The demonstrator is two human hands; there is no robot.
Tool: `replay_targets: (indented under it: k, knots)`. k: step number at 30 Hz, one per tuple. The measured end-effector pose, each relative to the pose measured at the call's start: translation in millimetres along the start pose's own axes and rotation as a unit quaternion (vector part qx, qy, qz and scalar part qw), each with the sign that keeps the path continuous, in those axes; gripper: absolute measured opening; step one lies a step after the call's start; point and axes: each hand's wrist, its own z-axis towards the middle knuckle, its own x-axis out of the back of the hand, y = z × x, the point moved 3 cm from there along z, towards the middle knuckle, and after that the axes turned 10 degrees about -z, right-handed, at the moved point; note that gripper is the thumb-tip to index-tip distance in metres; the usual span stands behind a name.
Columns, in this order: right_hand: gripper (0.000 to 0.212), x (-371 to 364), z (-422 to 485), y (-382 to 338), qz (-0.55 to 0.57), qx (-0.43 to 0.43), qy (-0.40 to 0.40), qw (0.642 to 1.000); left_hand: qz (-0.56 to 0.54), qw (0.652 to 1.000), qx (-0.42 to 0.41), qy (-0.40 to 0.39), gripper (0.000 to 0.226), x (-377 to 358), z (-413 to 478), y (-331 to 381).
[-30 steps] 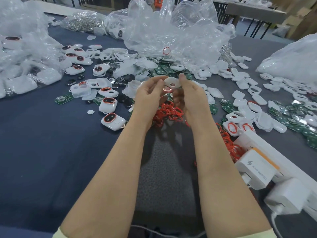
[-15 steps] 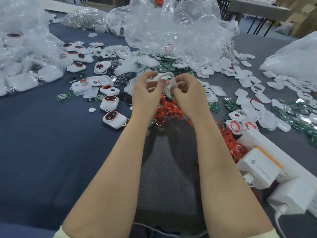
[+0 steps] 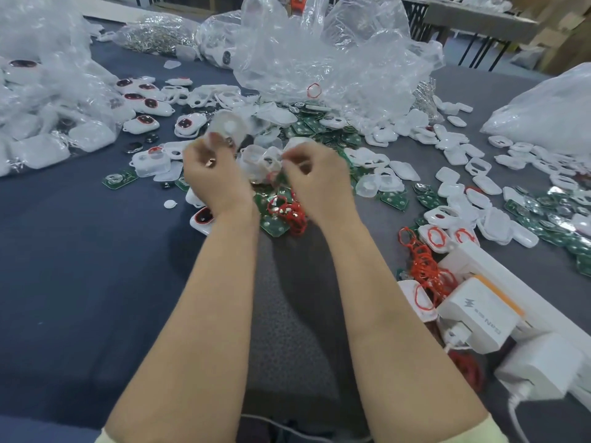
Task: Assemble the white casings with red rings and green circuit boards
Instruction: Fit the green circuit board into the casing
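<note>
My left hand [image 3: 214, 177] grips a translucent white casing piece [image 3: 227, 126] that sticks up above its fingers. My right hand [image 3: 318, 177] has its fingers curled at a second white casing [image 3: 260, 161] between the two hands; motion blur hides the exact hold. Below the wrists lies a tangle of red rings [image 3: 289, 215] on green circuit boards [image 3: 273, 226]. More red rings [image 3: 425, 266] lie to the right. Loose white casings [image 3: 454, 155] and further boards [image 3: 543, 215] are spread over the right side.
Assembled casings with dark red windows [image 3: 144, 123] lie at the left, one [image 3: 201, 220] under my left wrist. Crumpled plastic bags [image 3: 319, 52] stand behind, with others at the left [image 3: 38, 91] and right [image 3: 550, 113]. A white power strip [image 3: 499, 266] with chargers [image 3: 479, 314] sits at the near right.
My hands, together on one casing before, have come apart and lowered. The left hand has moved left, carrying a white piece upward; the right stays by the other casing.
</note>
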Motion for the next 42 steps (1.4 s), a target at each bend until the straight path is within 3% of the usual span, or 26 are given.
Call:
replay_targets:
  k: [2, 4, 6, 10, 12, 14, 17, 20, 22, 24, 26, 30, 42]
  knots:
    - [0.019, -21.3, -1.0, -10.4, -0.084, 0.054, -0.089, 0.991, -0.083, 0.993, 0.057, 0.058, 0.016, 6.2, 10.2, -1.2]
    - [0.024, -41.2, -2.0, -19.2, -0.186, 0.096, -0.129, 0.969, -0.133, 0.987, 0.065, 0.066, 0.007, 7.0, 10.8, 1.9]
    - [0.028, -53.8, -2.1, -24.0, -0.248, 0.099, -0.140, 0.953, -0.158, 0.983, 0.060, 0.066, 0.027, 6.8, 10.4, 3.4]
    - [0.029, -62.9, 3.2, -27.2, -0.295, 0.089, -0.127, 0.943, -0.167, 0.982, 0.068, 0.055, 0.003, 5.6, 10.0, 4.8]
    - [0.028, -60.4, 5.0, -28.1, -0.300, 0.086, -0.103, 0.945, -0.165, 0.982, 0.084, 0.046, 0.012, 3.4, 7.7, 1.9]
    - [0.027, -50.5, 6.0, -24.6, -0.233, 0.064, -0.066, 0.968, -0.132, 0.987, 0.095, 0.010, 0.013, -0.6, 3.8, -2.0]
    - [0.019, -21.2, 6.8, -8.2, 0.015, -0.025, -0.011, 1.000, -0.062, 0.990, 0.104, -0.069, 0.016, -7.5, -3.2, -7.5]
    - [0.013, 3.4, 6.1, 13.6, 0.236, -0.112, 0.002, 0.965, 0.042, 0.978, 0.092, -0.182, 0.021, -15.5, -12.7, -12.9]
    - [0.014, 10.0, 3.6, 25.0, 0.326, -0.143, 0.009, 0.934, 0.130, 0.957, 0.059, -0.254, 0.021, -20.1, -18.9, -17.2]
    - [0.013, 12.0, 0.7, 31.2, 0.336, -0.139, 0.016, 0.932, 0.207, 0.933, 0.010, -0.295, 0.021, -21.9, -24.2, -18.4]
    - [0.017, 11.2, -1.1, 34.7, 0.307, -0.123, 0.029, 0.943, 0.214, 0.924, -0.015, -0.316, 0.011, -22.9, -28.1, -18.6]
    - [0.017, 10.3, -2.6, 34.8, 0.203, -0.103, 0.071, 0.971, 0.160, 0.926, 0.055, -0.338, 0.010, -23.1, -31.8, -23.4]
    - [0.020, 5.3, -4.1, 28.2, 0.144, -0.063, 0.092, 0.983, 0.109, 0.931, 0.115, -0.329, 0.021, -25.4, -36.7, -20.5]
